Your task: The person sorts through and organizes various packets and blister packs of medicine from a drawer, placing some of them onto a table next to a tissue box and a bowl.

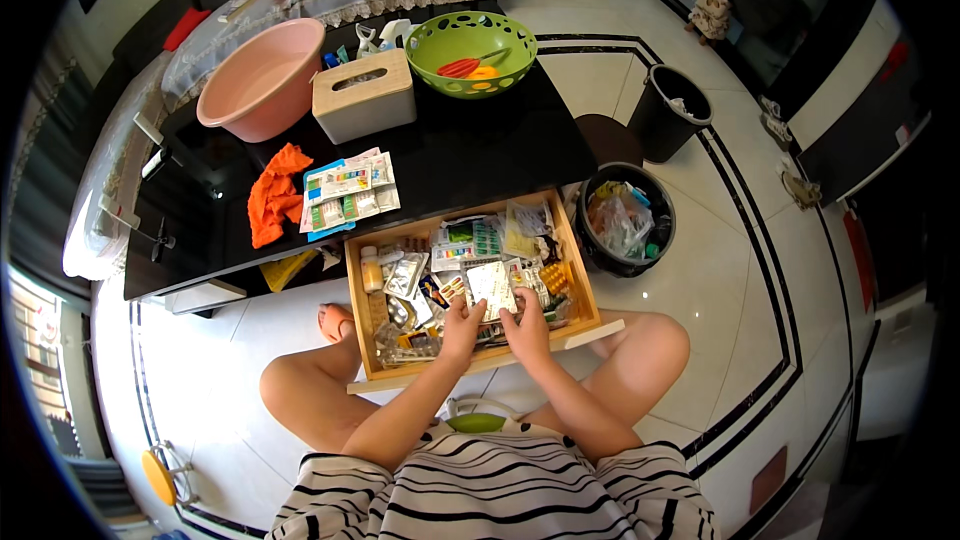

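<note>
My left hand and my right hand hold a silvery blister pack between them, over an open wooden drawer. My fingers grip its lower left and lower right edges. The drawer is filled with medicine packs: a white bottle with yellowish contents stands at its left, a silver blister pack lies near it, green capsules in a blister lie at the back, and an orange-yellow blister pack lies at the right. My fingers partly hide the things beneath.
On the black table stand a pink basin, a tissue box and a green bowl with a red whisk. An orange cloth lies beside stacked packets. Two bins stand right of the table.
</note>
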{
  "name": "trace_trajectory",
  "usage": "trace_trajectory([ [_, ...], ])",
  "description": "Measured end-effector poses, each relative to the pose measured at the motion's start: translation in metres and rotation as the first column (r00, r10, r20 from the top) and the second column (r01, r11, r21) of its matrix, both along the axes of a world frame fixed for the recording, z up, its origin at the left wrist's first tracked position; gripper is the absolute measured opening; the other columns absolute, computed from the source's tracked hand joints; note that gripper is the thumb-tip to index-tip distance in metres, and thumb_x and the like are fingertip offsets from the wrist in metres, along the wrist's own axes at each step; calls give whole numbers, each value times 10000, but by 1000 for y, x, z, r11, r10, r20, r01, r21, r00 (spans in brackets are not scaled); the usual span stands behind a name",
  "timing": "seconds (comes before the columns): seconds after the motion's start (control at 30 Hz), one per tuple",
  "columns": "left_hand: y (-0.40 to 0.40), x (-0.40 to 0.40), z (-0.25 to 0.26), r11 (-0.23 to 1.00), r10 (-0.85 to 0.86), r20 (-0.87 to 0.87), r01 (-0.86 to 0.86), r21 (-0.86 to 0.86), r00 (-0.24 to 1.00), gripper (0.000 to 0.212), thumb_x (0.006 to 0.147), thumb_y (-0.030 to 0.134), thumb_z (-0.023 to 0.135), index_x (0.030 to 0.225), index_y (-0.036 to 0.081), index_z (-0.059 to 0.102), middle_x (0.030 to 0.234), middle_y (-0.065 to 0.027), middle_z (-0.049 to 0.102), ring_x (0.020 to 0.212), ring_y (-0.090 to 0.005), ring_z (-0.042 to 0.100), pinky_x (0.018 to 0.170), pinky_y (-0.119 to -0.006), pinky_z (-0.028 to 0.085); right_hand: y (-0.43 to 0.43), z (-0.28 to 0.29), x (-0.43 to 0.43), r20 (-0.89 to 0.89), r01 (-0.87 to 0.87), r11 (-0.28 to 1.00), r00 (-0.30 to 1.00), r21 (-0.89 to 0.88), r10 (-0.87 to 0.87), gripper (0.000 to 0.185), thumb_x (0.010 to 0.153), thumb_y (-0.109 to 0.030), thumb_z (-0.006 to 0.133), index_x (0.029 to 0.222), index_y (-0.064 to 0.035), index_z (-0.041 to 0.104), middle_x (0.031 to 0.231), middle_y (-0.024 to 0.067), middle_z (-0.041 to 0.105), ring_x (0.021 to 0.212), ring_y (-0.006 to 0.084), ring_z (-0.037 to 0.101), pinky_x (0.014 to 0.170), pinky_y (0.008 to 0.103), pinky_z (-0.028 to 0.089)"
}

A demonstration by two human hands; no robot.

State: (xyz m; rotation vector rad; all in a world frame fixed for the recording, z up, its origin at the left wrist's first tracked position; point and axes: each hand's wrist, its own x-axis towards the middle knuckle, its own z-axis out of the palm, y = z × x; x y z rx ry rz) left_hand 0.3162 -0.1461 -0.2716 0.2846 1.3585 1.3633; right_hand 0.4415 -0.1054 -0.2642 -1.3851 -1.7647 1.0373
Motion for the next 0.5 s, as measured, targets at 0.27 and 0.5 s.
trace_trajectory([
  [0.27,-18,3,5,958,19,-226,47,284,974,187,932,138,566,1058,20,492,845,-8,558,700,-46,467,589,-217,387,4,-4,4,-527,-291,888,847,-357,66,604,851,39,580,1378,42,285,1114,116,559,950,143,574,814,247,467],
  [0.5,-34,-47,17,972,-38,-532,154,175,846,237,916,226,599,935,1,527,692,-43,517,635,-93,417,576,-274,391,-9,29,-28,-596,-310,903,799,-298,78,309,863,-14,594,1132,26,446,994,81,575,859,113,558,754,245,468],
])
